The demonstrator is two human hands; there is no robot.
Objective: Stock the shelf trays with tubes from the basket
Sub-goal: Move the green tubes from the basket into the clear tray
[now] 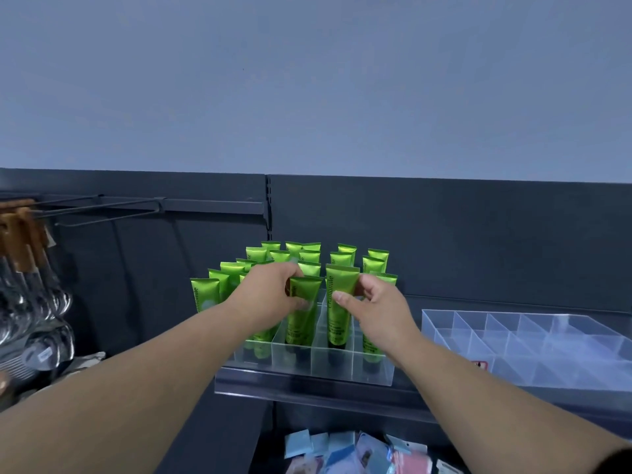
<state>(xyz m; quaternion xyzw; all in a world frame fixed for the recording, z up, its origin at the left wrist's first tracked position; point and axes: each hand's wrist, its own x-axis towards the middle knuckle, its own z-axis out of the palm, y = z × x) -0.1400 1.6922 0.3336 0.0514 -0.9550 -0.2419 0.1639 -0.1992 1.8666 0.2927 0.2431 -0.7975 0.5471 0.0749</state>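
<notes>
A clear plastic tray [342,369] of divided compartments sits on the shelf [307,393], packed with glossy green tubes [342,258] standing upright, dark caps down. The left hand [266,295] grips one tube [304,319] in a front compartment. The right hand [379,309] pinches the neighbouring tube [338,299] between thumb and fingers. A second tray [513,336], also clear, stands to the right.

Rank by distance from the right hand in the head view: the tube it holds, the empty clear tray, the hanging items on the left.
1. Tube: pinched in the right hand's grip.
2. Empty clear tray: just to that hand's right, same shelf.
3. Hanging items: far left, beyond the left hand gripping a second tube.
</notes>
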